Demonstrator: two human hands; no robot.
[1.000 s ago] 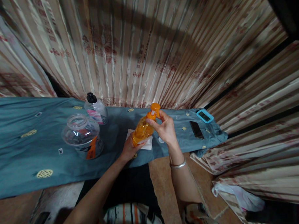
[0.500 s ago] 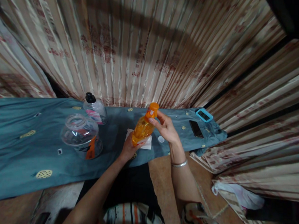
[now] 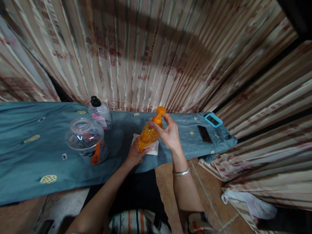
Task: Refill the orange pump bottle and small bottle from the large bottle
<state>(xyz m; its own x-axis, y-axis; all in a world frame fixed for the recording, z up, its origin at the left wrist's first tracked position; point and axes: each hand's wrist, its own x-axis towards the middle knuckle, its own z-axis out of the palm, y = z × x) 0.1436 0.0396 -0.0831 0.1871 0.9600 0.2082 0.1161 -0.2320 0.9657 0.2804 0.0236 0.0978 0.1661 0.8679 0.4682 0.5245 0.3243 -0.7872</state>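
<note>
An orange see-through pump bottle (image 3: 148, 134) is held tilted over the cloth, its top leaning right. My left hand (image 3: 135, 154) is wrapped round its lower part. With thumb and fingers, my right hand (image 3: 170, 133) grips the bottle at the collar below the orange pump head (image 3: 161, 111). The pump head stands up on its stem, apart from the collar. Beneath the bottle lies a white tissue-like sheet (image 3: 154, 150), partly covered by the bottle and my left hand.
A wide-mouthed clear plastic jar (image 3: 87, 142) with an orange label stands left, before a clear bottle (image 3: 101, 115) with a black top. Toward the right end of the blue-green cloth (image 3: 21, 160) lie a dark phone (image 3: 205, 134) and a blue-framed digital device (image 3: 213, 120). Pleated curtains (image 3: 137, 55) hang behind.
The pump head has risen from the collar, showing its stem. My right hand has shifted slightly left and down to the bottle's shoulder, and its wrist now hides the small round white disc.
</note>
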